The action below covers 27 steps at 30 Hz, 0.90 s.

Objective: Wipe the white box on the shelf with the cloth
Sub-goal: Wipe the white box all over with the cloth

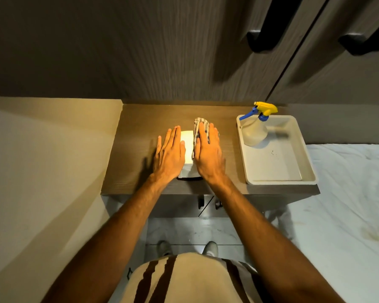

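Note:
A white box [187,142] stands in the middle of a brown wooden shelf [136,132], brightly lit on top. My left hand [170,153] lies flat against its left side, fingers straight and together. My right hand [208,149] lies flat on a striped cloth [200,124], pressing it on the box's right side. The cloth's far end sticks out past my fingertips. Most of the box is hidden under both hands.
A cream tray [278,169] sits at the shelf's right end, with a spray bottle [255,133] with a yellow and blue trigger in its far corner. Dark cabinet doors with black handles [269,27] hang above. A white bed sheet [348,193] lies to the right.

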{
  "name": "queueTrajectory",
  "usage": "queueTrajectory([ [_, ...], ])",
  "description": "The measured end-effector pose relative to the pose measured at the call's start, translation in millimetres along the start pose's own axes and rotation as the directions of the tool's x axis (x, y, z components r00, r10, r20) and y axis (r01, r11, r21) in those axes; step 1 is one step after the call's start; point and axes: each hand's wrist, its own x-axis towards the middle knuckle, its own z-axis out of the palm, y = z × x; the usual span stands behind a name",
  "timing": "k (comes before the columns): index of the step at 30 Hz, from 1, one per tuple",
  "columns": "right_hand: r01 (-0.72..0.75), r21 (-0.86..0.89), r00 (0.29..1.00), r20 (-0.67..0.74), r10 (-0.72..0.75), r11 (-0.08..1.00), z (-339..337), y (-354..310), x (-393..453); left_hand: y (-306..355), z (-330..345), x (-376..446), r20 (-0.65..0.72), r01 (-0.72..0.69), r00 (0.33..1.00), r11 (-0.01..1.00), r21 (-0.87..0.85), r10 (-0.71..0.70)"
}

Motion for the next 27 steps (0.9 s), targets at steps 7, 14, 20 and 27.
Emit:
queueTrajectory([
  [7, 0.316, -0.147, 0.949, 0.047, -0.313, 0.937, -1, -17, -30, -6, 3, -1, -0.006, -0.025, 1.0, 0.999, 0.025, 0.025],
  [14, -0.009, 0.055, 0.999, -0.038, 0.011, 0.998, 2, -3, -9, -1, 0, 1, -0.001, 0.002, 1.0, 1.0, 0.01, -0.002],
  [20, 0.245, -0.147, 0.969, 0.016, -0.246, 0.958, 1, -21, -53, -5, 4, -1, -0.011, -0.014, 1.0, 1.0, 0.009, 0.014],
  [27, 0.01, 0.088, 1.0, 0.011, -0.011, 0.996, -3, 9, 6, 0, -1, 1, 0.01, 0.011, 1.0, 0.999, 0.038, -0.011],
])
